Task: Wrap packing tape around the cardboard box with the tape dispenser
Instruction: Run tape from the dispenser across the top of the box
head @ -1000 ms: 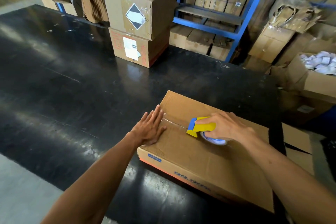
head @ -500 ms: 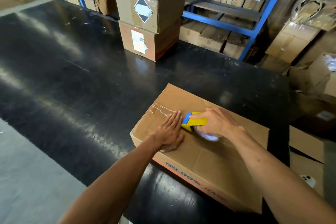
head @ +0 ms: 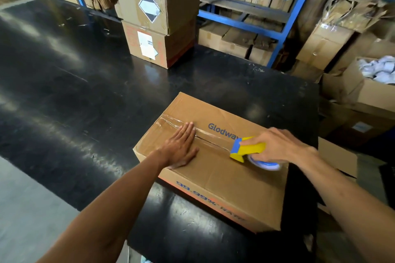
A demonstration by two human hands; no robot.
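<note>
Gripping tape dispenser (head: 248,148) — right hand (head: 277,145)

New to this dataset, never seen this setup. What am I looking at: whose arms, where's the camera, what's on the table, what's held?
No machine here: a person's two bare arms, filmed by one wide-angle camera worn on their head, looking forward and down. On the black table lies a flat cardboard box; two more boxes are stacked at the far edge. The left hand presses flat on the box, holding nothing. The right hand grips a yellow and blue tape dispenser, with a strip of clear tape stretching along the lid seam.
</note>
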